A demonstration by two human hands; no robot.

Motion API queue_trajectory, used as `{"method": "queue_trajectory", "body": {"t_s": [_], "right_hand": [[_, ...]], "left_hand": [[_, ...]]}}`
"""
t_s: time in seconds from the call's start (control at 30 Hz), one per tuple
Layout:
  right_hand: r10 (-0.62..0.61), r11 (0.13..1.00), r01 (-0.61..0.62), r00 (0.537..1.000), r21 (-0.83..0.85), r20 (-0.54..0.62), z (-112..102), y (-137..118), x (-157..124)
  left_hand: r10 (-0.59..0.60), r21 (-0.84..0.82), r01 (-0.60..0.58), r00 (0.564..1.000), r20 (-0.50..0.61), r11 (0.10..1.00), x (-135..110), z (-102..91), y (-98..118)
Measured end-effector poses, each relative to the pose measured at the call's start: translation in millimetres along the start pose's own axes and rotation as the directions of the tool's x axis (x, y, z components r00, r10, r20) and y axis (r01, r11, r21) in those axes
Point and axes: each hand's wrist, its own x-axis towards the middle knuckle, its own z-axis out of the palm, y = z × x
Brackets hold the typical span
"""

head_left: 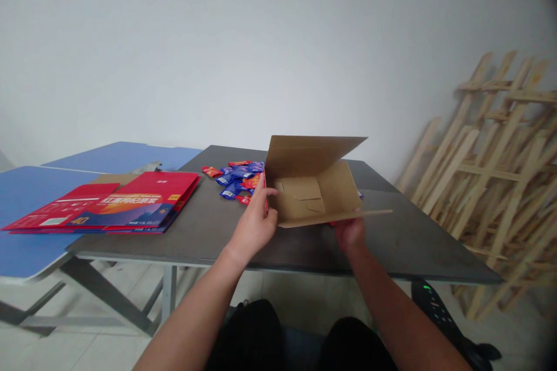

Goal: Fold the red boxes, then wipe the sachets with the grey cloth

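My left hand [255, 223] grips the left wall of a half-folded cardboard box [300, 197], with its fingers curled over the edge. The box has a plain kraft inside, and a strip of red shows on its outer side. My right hand [350, 235] sits under the near side of the box, holding it from below, with a long flap sticking out to the right. Just behind my left hand lies a heap of small red and blue sachets [235, 179]. Part of the heap is hidden behind the box. A stack of flat red printed cartons [130, 208] lies further left.
Everything rests on a dark grey table [209, 237] with metal legs. Blue tables [26, 220] adjoin it at the left. Wooden frames [487, 156] lean against the white wall at the right. A black object [435, 307] lies on the floor below the table's right corner.
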Motion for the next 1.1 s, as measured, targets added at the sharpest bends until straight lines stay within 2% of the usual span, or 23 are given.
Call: {"method": "queue_trajectory", "body": {"t_s": [0.1, 0.23, 0.33, 0.4, 0.43, 0.47, 0.5, 0.53, 0.57, 0.6, 0.63, 0.67, 0.73, 0.8, 0.83, 0.93, 0.97, 1.0, 1.03, 1.1], "right_hand": [[0.022, 0.999, -0.021, 0.999, 0.039, -0.044, -11.0, 11.4, -6.0], [0.072, 0.995, -0.067, 0.995, -0.071, 0.063, -27.1, 3.2, -2.1], [0.028, 0.984, -0.011, 0.995, -0.179, 0.093, -37.4, -33.3, 9.6], [-0.174, 0.933, 0.180, 0.984, -0.311, 0.046, -37.1, -71.5, 19.0], [-0.300, 0.879, 0.302, 0.952, -0.369, 0.065, -33.0, -92.9, 23.2], [-0.398, 0.814, 0.415, 0.908, -0.407, 0.132, -25.6, -114.2, 26.7], [-0.441, 0.749, 0.505, 0.863, -0.428, 0.246, -14.8, -134.0, 29.5], [-0.402, 0.696, 0.559, 0.824, -0.450, 0.400, -1.0, -151.0, 31.7], [-0.284, 0.656, 0.585, 0.777, -0.477, 0.562, 15.2, -164.0, 33.7], [-0.135, 0.616, 0.605, 0.711, -0.504, 0.690, 32.6, -172.0, 35.8], [0.019, 0.570, 0.627, 0.637, -0.532, 0.771, 49.9, -174.5, 38.7], [0.165, 0.530, 0.638, 0.569, -0.559, 0.806, 66.0, -171.6, 42.6], [0.404, 0.489, 0.632, 0.447, -0.602, 0.798, 90.5, -152.2, 54.4], [0.524, 0.443, 0.649, 0.373, -0.619, 0.766, 102.3, -122.1, 69.7], [0.542, 0.414, 0.662, 0.373, -0.625, 0.753, 104.3, -106.4, 77.4], [0.456, 0.344, 0.683, 0.478, -0.644, 0.751, 103.8, -68.1, 94.9], [0.422, 0.334, 0.706, 0.481, -0.625, 0.769, 103.7, -59.8, 98.3], [0.418, 0.322, 0.742, 0.446, -0.589, 0.791, 104.2, -53.7, 100.5], [0.444, 0.307, 0.785, 0.381, -0.537, 0.811, 105.3, -49.5, 101.9], [0.555, 0.272, 0.866, 0.215, -0.420, 0.803, 107.5, -44.5, 103.3]], "left_hand": [[-0.019, -0.022, 0.019, 1.000, -0.016, 1.000, 6.4, -0.4, -12.6], [-0.047, -0.055, 0.047, 0.999, -0.009, 0.997, 10.5, -0.7, -28.3], [-0.047, -0.069, 0.046, 0.999, -0.013, 0.997, 10.4, -2.7, -32.1], [-0.038, -0.074, 0.037, 0.999, -0.013, 0.997, 9.7, -3.6, -32.0], [-0.034, -0.074, 0.033, 0.999, -0.013, 0.997, 9.3, -3.8, -31.7], [-0.030, -0.071, 0.029, 0.999, -0.012, 0.997, 8.9, -3.8, -31.4], [-0.026, -0.067, 0.025, 1.000, -0.012, 0.997, 8.5, -3.6, -31.2], [-0.023, -0.061, 0.022, 1.000, -0.013, 0.998, 8.2, -3.4, -31.1], [-0.021, -0.053, 0.020, 1.000, -0.012, 0.998, 7.9, -3.3, -31.0], [-0.018, -0.045, 0.018, 1.000, -0.010, 0.999, 7.6, -3.3, -30.9], [-0.018, -0.039, 0.017, 1.000, -0.006, 0.999, 7.3, -3.6, -30.7], [-0.018, -0.033, 0.018, 1.000, -0.001, 0.999, 7.0, -4.2, -30.5], [-0.023, -0.024, 0.024, 1.000, 0.013, 0.999, 6.4, -5.6, -29.8], [-0.028, -0.018, 0.029, 0.999, 0.028, 0.999, 5.8, -7.0, -28.8], [-0.027, -0.018, 0.027, 0.999, 0.033, 0.999, 5.6, -7.4, -28.2], [-0.011, -0.017, 0.012, 0.999, 0.043, 1.000, 5.2, -7.9, -26.0], [-0.009, -0.015, 0.010, 0.999, 0.046, 1.000, 5.2, -7.9, -25.1], [-0.011, -0.013, 0.011, 0.999, 0.048, 1.000, 5.3, -7.9, -24.3], [-0.014, -0.013, 0.015, 0.999, 0.050, 1.000, 5.4, -7.9, -23.6], [-0.023, -0.017, 0.024, 0.998, 0.052, 1.000, 5.7, -8.2, -22.5]]}}
